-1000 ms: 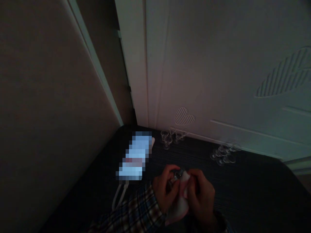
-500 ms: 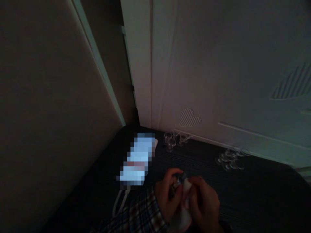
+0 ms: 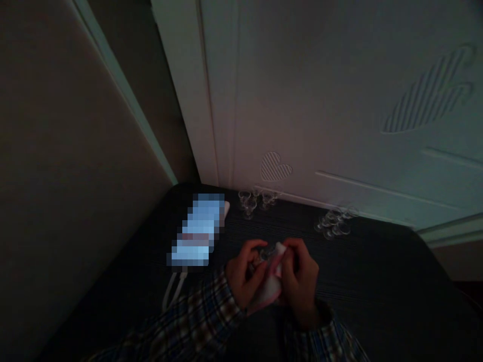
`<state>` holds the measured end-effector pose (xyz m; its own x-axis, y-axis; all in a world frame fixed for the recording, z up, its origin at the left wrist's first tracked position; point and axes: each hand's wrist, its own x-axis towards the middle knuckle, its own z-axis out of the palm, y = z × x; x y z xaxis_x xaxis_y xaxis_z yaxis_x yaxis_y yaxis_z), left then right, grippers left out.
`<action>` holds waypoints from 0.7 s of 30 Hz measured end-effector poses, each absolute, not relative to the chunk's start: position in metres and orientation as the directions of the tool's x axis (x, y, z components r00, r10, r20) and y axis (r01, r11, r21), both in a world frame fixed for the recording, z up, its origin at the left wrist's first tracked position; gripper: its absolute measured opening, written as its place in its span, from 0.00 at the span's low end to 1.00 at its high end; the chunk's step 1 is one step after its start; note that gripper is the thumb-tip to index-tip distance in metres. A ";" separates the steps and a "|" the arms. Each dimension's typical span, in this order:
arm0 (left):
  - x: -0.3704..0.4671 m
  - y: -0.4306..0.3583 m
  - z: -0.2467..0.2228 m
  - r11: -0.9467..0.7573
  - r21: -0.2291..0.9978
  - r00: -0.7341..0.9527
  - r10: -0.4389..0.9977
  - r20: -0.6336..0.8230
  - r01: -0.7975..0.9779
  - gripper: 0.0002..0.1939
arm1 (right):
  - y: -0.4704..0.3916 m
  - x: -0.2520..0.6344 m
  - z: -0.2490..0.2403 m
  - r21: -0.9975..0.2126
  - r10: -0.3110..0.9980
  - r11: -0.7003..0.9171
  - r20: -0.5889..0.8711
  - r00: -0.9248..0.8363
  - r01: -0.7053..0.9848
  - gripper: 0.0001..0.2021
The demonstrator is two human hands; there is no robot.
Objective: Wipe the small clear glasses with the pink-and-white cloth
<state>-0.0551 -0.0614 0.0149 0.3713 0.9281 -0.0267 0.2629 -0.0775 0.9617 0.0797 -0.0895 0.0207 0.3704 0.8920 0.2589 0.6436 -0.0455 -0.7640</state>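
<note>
My left hand (image 3: 243, 274) is closed around a small clear glass (image 3: 266, 252), partly hidden by the fingers. Close beside it, my right hand (image 3: 303, 274) pinches a white and pink cloth (image 3: 268, 287) against the glass. The cloth's lower part hangs between both hands, over the dark tabletop (image 3: 362, 296). Farther back stands a group of small stemmed glasses (image 3: 249, 206). A second cluster of similar glasses (image 3: 332, 222) is to the right, some of them apparently tilted or overlapping.
A lit phone (image 3: 198, 229), its screen blurred out, lies left of my hands with a white cable (image 3: 171, 289) at its near end. A pale panel (image 3: 302, 100) with raised hearts rises behind the table. Another flat surface (image 3: 68, 176) borders the left side.
The view has swung to the right and down, so the table's things appear further left and higher. Both hands still hold the glass and cloth; more of the cloth's pink edge shows.
</note>
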 end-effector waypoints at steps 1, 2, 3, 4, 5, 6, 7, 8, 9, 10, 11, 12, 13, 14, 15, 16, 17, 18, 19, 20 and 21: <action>-0.055 -0.061 0.015 -0.082 0.960 0.375 0.927 -0.026 0.268 0.15 | -0.089 0.080 0.021 -0.772 0.895 -0.039 0.255 0.365 0.635 0.06; -0.055 -0.061 0.015 -0.089 0.959 0.382 0.924 -0.022 0.270 0.15 | -0.088 0.081 0.022 -0.779 0.892 -0.042 0.252 0.374 0.625 0.07; -0.055 -0.060 0.014 -0.098 0.958 0.391 0.920 -0.017 0.271 0.15 | -0.088 0.082 0.022 -0.786 0.881 -0.057 0.251 0.401 0.616 0.07; -0.055 -0.060 0.014 -0.110 0.956 0.403 0.915 -0.009 0.271 0.15 | -0.087 0.083 0.022 -0.790 0.864 -0.076 0.252 0.435 0.608 0.08; -0.055 -0.060 0.014 -0.125 0.954 0.414 0.910 0.002 0.271 0.15 | -0.088 0.083 0.022 -0.789 0.850 -0.085 0.261 0.457 0.609 0.08; -0.055 -0.060 0.013 -0.140 0.952 0.420 0.907 0.013 0.273 0.15 | -0.088 0.083 0.022 -0.779 0.849 -0.077 0.276 0.450 0.622 0.08; -0.056 -0.060 0.013 -0.152 0.949 0.423 0.906 0.022 0.277 0.15 | -0.089 0.083 0.022 -0.761 0.860 -0.048 0.298 0.414 0.648 0.08; -0.057 -0.059 0.013 -0.160 0.946 0.419 0.908 0.028 0.283 0.15 | -0.090 0.082 0.022 -0.732 0.874 -0.007 0.327 0.360 0.682 0.08; -0.057 -0.059 0.014 -0.164 0.943 0.412 0.910 0.033 0.288 0.15 | -0.091 0.081 0.022 -0.697 0.886 0.038 0.354 0.298 0.716 0.08; -0.058 -0.058 0.014 -0.168 0.942 0.407 0.913 0.038 0.290 0.15 | -0.091 0.079 0.022 -0.662 0.894 0.080 0.378 0.241 0.745 0.08; -0.058 -0.058 0.015 -0.172 0.942 0.403 0.914 0.043 0.290 0.15 | -0.092 0.078 0.022 -0.633 0.896 0.109 0.397 0.200 0.766 0.08; -0.059 -0.057 0.015 -0.177 0.940 0.400 0.915 0.049 0.290 0.15 | -0.092 0.077 0.022 -0.614 0.896 0.127 0.407 0.175 0.779 0.08; -0.059 -0.056 0.015 -0.184 0.938 0.398 0.916 0.055 0.293 0.15 | -0.091 0.077 0.023 -0.607 0.898 0.135 0.408 0.162 0.783 0.08; -0.059 -0.055 0.015 -0.192 0.935 0.396 0.916 0.061 0.298 0.15 | -0.091 0.077 0.023 -0.607 0.900 0.138 0.407 0.157 0.782 0.08; -0.059 -0.055 0.015 -0.201 0.930 0.393 0.917 0.068 0.307 0.15 | -0.090 0.077 0.023 -0.610 0.903 0.140 0.401 0.152 0.780 0.09; -0.059 -0.054 0.014 -0.211 0.925 0.388 0.918 0.077 0.315 0.15 | -0.089 0.077 0.023 -0.612 0.907 0.142 0.396 0.146 0.778 0.09; -0.059 -0.054 0.014 -0.222 0.919 0.383 0.920 0.086 0.325 0.15 | -0.088 0.078 0.023 -0.611 0.909 0.144 0.392 0.139 0.779 0.09; -0.058 -0.053 0.013 -0.233 0.912 0.380 0.920 0.094 0.338 0.14 | -0.087 0.078 0.023 -0.607 0.911 0.148 0.391 0.132 0.781 0.09; -0.058 -0.053 0.012 -0.241 0.905 0.379 0.920 0.098 0.350 0.14 | -0.087 0.079 0.023 -0.601 0.910 0.151 0.394 0.126 0.785 0.09; -0.058 -0.053 0.012 -0.247 0.898 0.379 0.920 0.099 0.365 0.14 | -0.086 0.079 0.023 -0.594 0.910 0.154 0.396 0.121 0.790 0.09; -0.058 -0.052 0.012 -0.251 0.891 0.379 0.920 0.099 0.379 0.14 | -0.086 0.080 0.023 -0.585 0.911 0.153 0.395 0.115 0.796 0.09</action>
<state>-0.0579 -0.0523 0.0120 0.3787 0.9203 0.0987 0.3789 -0.2514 0.8906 0.0798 -0.0858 0.0229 0.1146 0.9114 0.3952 0.7964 0.1535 -0.5850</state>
